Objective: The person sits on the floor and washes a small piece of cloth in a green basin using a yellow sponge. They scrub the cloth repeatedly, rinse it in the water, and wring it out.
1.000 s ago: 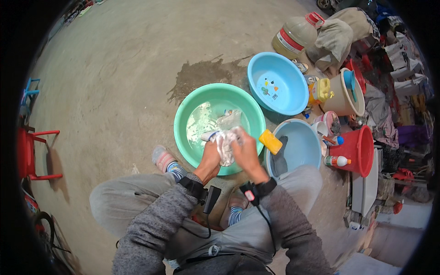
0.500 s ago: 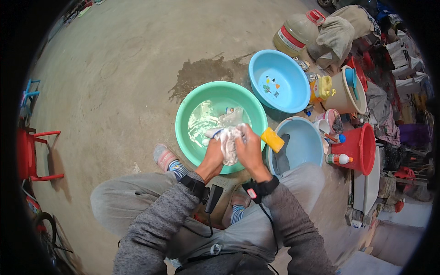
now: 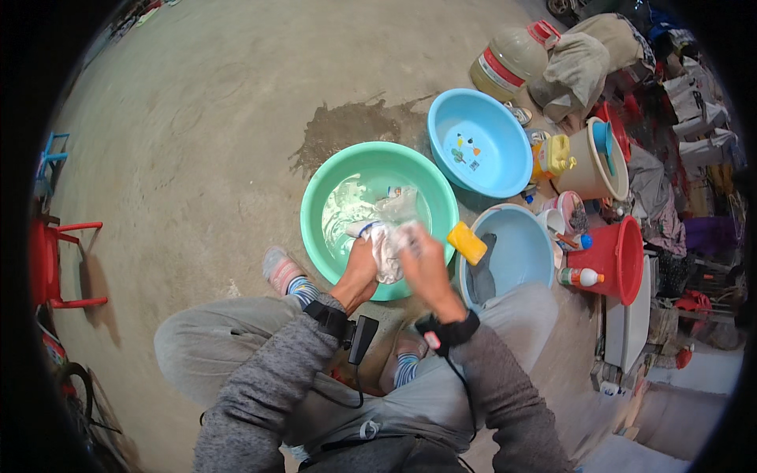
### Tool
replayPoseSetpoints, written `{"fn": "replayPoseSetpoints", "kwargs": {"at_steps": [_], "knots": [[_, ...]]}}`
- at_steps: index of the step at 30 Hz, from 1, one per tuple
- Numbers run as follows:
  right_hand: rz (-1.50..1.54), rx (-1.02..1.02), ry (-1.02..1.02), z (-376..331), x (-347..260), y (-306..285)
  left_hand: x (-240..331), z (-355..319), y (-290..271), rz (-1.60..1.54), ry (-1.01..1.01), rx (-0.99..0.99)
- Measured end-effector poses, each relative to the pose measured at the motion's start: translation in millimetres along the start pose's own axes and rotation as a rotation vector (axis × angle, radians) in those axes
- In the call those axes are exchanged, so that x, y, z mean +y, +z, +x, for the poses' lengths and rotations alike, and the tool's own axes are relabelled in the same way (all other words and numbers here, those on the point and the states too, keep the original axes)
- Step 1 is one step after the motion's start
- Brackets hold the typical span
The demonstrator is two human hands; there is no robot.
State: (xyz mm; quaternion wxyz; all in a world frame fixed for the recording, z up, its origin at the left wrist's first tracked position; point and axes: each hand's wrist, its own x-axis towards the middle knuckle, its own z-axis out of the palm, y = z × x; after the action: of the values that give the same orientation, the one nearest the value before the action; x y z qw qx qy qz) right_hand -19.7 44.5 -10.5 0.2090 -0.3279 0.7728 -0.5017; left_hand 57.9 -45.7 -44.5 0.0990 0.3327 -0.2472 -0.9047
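Observation:
A soapy white sock (image 3: 385,256) with a blue stripe is bunched up over the near side of a green basin (image 3: 311,197) holding water. My left hand (image 3: 359,272) is closed round its left side. My right hand (image 3: 424,266) is curled against the right side of the sock, blurred, with white fabric showing at its fingers. Another pale, wet piece of fabric (image 3: 399,206) lies in the water just beyond. Close to my right hand, a yellow bar of soap (image 3: 467,243) rests at the rim of a light blue basin (image 3: 527,236), which has a dark grey sock-like cloth (image 3: 481,272) inside.
Beyond stands a brighter blue basin (image 3: 493,134) with printed pictures. On the right are a red bucket (image 3: 629,260), a beige bucket (image 3: 587,162), a yellow jug (image 3: 556,154), a white bottle (image 3: 581,277) and a large clear jug (image 3: 509,59). A red chair (image 3: 47,264) stands far left.
My right hand has shifted slightly and turned on the sock, opening a little distance from my left hand. The left hand stays nearly in place.

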Motion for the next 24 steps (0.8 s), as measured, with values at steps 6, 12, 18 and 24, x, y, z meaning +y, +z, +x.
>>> {"fn": "replayPoseSetpoints", "kwargs": {"at_steps": [6, 12, 18, 24], "knots": [[-0.050, 0.033, -0.130, 1.1, -6.6, 0.6, -1.6, -1.6, -0.9, 0.017, -0.032, -0.002], [-0.103, 0.140, -0.107, 1.2, 0.0, 1.3, -2.3, 0.9, -2.5, 0.058, -0.012, -0.019], [-0.053, 0.018, -0.040, 2.6, -3.3, -1.8, -5.0, 3.0, -1.6, -0.064, -0.073, -0.030], [-0.080, -0.005, -0.254, 1.1, -8.9, -1.0, -1.4, 0.1, -0.2, 0.005, 0.005, 0.018]]}}
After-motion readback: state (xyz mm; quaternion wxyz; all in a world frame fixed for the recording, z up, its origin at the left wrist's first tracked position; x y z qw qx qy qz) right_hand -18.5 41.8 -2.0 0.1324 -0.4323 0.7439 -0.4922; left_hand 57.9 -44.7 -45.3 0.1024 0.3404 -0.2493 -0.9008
